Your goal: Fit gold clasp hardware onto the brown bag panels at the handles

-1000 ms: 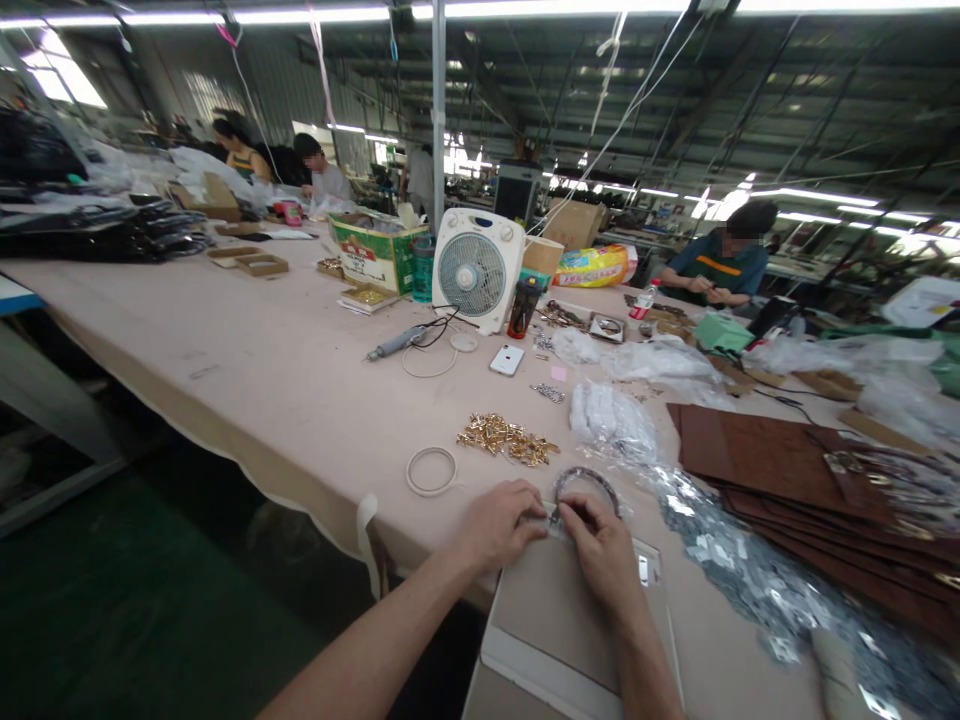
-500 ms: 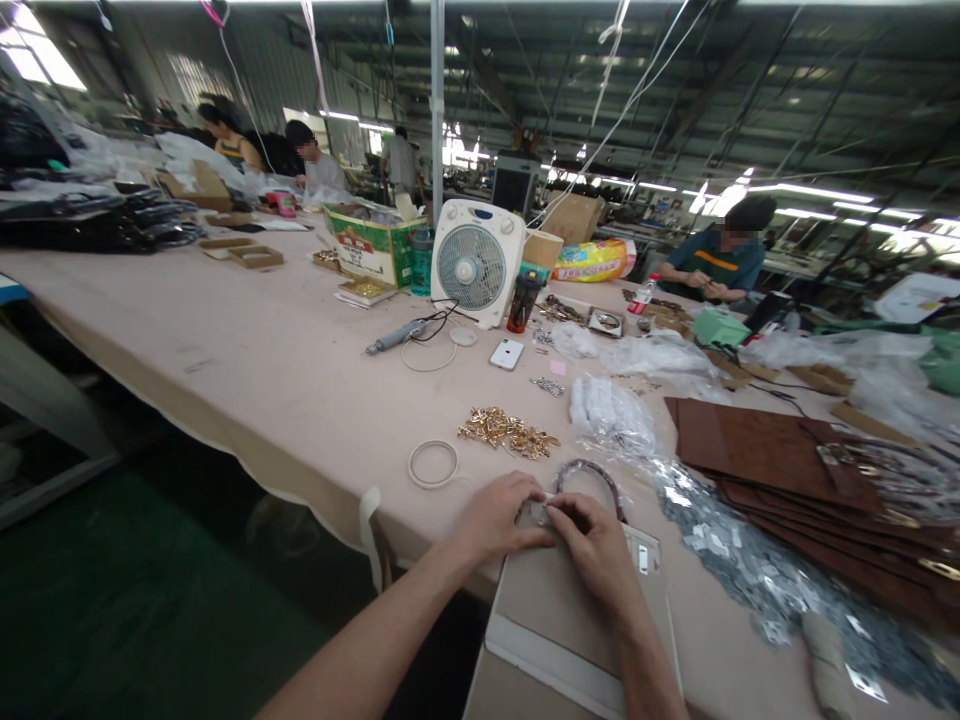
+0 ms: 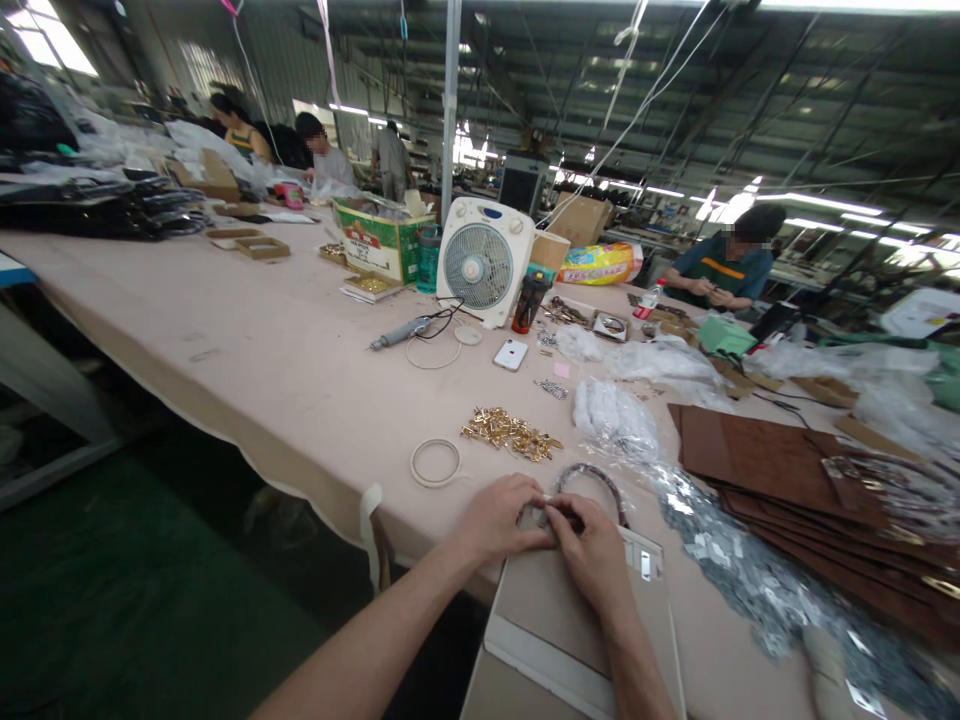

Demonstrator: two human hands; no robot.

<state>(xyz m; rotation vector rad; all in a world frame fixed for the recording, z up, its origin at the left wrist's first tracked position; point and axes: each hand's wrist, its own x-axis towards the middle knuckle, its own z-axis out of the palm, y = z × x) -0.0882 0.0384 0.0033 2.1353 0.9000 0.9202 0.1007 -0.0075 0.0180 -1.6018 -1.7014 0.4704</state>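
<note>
Beige panel [image 3: 541,612] partly beyond the bottom edge, its upper left corner out of sight behind fingers [image 3: 529,488].

The left hand [image 3: 501,520] and right hand [image 3: 592,550] meet fingertip to fingertip at the far edge of a beige panel [image 3: 555,610]; whatever they pinch is too small to tell. A dark curved handle [image 3: 589,467] arches just beyond. Gold-coloured metal fittings [image 3: 510,433] lie in a heap near a tape roll [image 3: 413,466], with brown sheets [image 3: 765,450] stacked to the right and a box fan [image 3: 484,265] farther back.
</note>
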